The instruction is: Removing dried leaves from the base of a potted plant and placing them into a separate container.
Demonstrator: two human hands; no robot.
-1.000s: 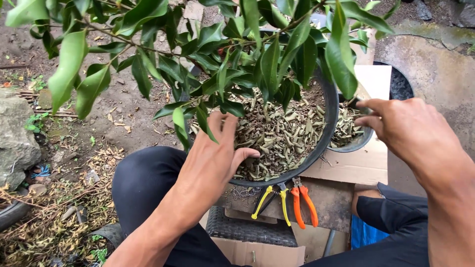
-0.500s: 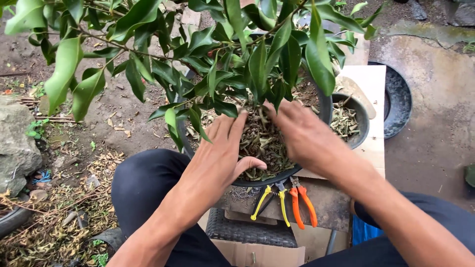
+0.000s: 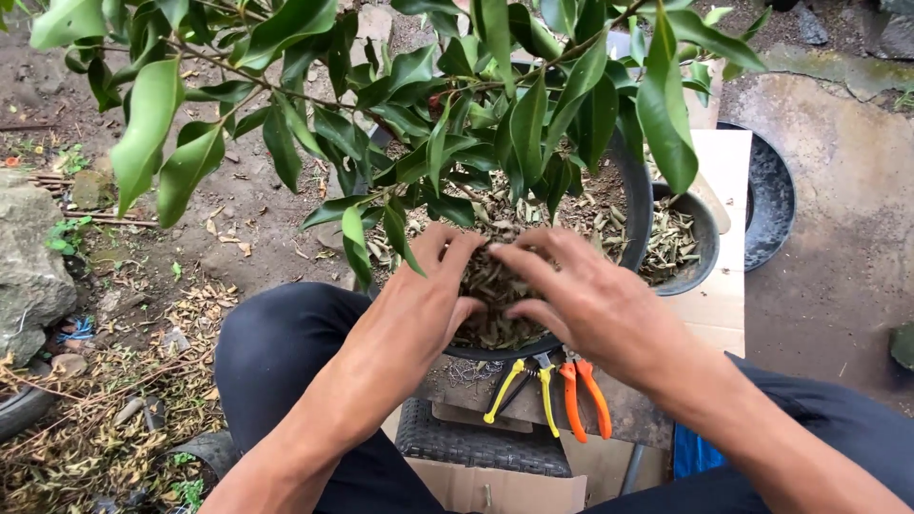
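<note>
A leafy green plant point(image 3: 447, 105) grows in a large black pot point(image 3: 636, 205) whose soil is covered with dry chopped leaf pieces point(image 3: 581, 214). My left hand point(image 3: 419, 300) lies flat on the near side of that layer, fingers spread. My right hand point(image 3: 571, 295) rests beside it, fingers spread over the same pieces, the fingertips of both hands almost meeting. Neither hand grips anything. A smaller black bowl point(image 3: 700, 257) to the right holds more dry leaf pieces.
Yellow-handled pliers point(image 3: 519, 381) and orange-handled shears point(image 3: 581, 395) lie below the pot on a dark board. A black round lid or tray point(image 3: 771, 195) sits at the right on concrete. Cardboard point(image 3: 719, 309) is under the bowl. Dirt ground and a rock point(image 3: 29, 266) are at left.
My right hand came from the small bowl at the right onto the pot's leaf layer, then slid toward me beside the left hand. The left hand stayed in place.
</note>
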